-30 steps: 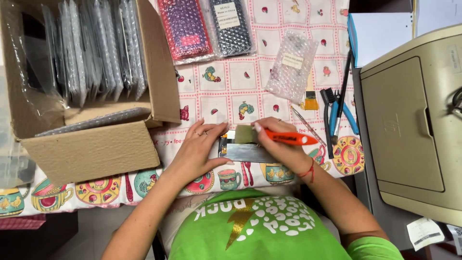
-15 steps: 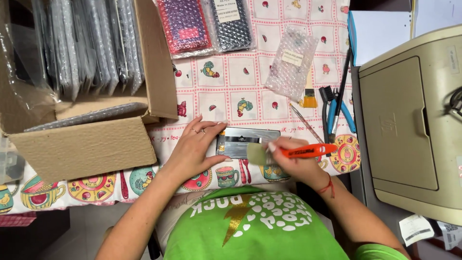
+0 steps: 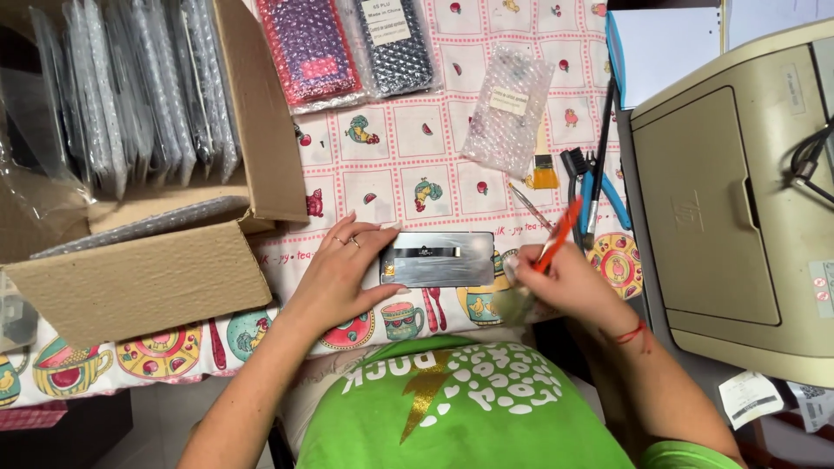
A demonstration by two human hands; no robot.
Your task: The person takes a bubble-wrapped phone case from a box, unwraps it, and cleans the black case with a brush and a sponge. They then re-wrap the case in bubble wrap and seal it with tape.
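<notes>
- Two hands work at the near edge of the patterned tablecloth; closest to the body, the right hand has its fingers curled shut around an orange tool, gripped like a pen with the tip angled up and away, and seems to pinch a pale strip or film below it, too blurred to tell.
- Just left of it lies the dark rectangular panel, flat on the cloth.
- The left hand rests against the panel's left end, fingers loosely spread and thumb beneath, apparently steadying it; it grips nothing.
- Beyond the right hand, blue-handled pliers and a small brush sit within easy reach.
- Farther off lie bubble-wrapped packets.
- At far left, an open cardboard box holds wrapped panels upright.
- A beige printer stands right.
</notes>
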